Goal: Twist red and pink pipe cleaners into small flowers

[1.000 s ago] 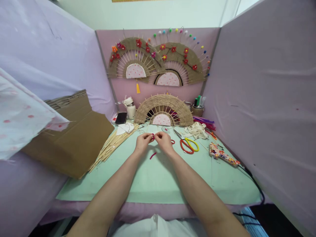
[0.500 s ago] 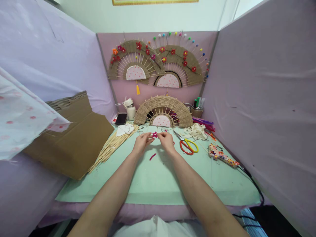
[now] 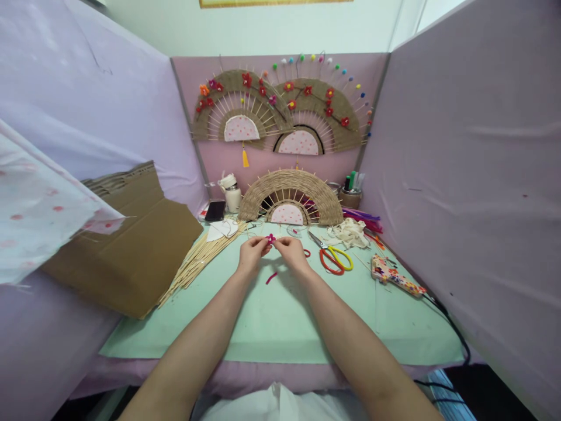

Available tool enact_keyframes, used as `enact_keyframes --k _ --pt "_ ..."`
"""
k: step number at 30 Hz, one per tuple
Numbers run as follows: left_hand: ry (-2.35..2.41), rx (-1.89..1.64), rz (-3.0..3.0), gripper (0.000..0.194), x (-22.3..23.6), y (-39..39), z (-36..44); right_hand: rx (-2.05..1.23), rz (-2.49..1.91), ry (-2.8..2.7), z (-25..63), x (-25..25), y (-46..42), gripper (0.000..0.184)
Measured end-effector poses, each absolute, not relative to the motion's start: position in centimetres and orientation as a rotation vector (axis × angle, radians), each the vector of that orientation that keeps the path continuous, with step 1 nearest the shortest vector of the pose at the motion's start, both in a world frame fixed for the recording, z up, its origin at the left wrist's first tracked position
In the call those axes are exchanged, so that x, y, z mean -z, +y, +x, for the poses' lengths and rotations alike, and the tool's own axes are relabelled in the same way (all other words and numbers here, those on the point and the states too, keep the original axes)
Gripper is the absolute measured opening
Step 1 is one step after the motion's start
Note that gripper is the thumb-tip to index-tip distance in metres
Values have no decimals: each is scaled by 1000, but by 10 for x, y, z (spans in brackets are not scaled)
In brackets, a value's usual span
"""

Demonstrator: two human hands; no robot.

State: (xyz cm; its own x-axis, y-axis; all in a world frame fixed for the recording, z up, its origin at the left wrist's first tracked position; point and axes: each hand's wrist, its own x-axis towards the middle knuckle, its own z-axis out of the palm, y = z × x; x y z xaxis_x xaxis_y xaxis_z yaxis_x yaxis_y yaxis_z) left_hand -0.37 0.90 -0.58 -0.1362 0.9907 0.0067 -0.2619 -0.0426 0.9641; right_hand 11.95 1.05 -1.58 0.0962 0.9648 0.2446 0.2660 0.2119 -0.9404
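A small magenta pipe-cleaner flower (image 3: 271,238) is pinched between my two hands over the middle of the table. My left hand (image 3: 253,255) grips its left side with thumb and fingers. From the other side my right hand (image 3: 290,252) holds it with closed fingertips, which hide part of the petals. Below the hands a short magenta pipe-cleaner piece (image 3: 271,278) lies on the green tabletop (image 3: 284,327). Behind them stands a twine-wrapped fan (image 3: 291,186) with a dotted half-circle centre.
Scissors with red and yellow handles (image 3: 335,259) and a flowered glue gun (image 3: 397,276) lie to the right. Thin wooden sticks (image 3: 199,257) and a cardboard sheet (image 3: 131,257) are on the left. A phone (image 3: 215,211) and a bottle (image 3: 231,193) stand at the back.
My hands have drawn closer together around the flower, and the flower has shifted slightly left and turned. My left fingers have closed more. The pipe-cleaner piece stays put.
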Motion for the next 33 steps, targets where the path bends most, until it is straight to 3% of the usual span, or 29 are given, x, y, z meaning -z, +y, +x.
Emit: enact_keyframes --k 8,14,24,33 --pt "1151 -1385 954 18 2 10 -5 -790 -1246 -1429 120 16 9 26" --pt "1440 -1545 1041 23 -11 31 -60 -806 -1264 -1302 127 6 8 28" --pt "1789 -1131 1396 2 -9 27 -83 -773 -1282 -1353 127 13 12 25" --pt "1925 -1128 1492 11 -1 37 -90 -735 -1289 -1346 130 11 13 26"
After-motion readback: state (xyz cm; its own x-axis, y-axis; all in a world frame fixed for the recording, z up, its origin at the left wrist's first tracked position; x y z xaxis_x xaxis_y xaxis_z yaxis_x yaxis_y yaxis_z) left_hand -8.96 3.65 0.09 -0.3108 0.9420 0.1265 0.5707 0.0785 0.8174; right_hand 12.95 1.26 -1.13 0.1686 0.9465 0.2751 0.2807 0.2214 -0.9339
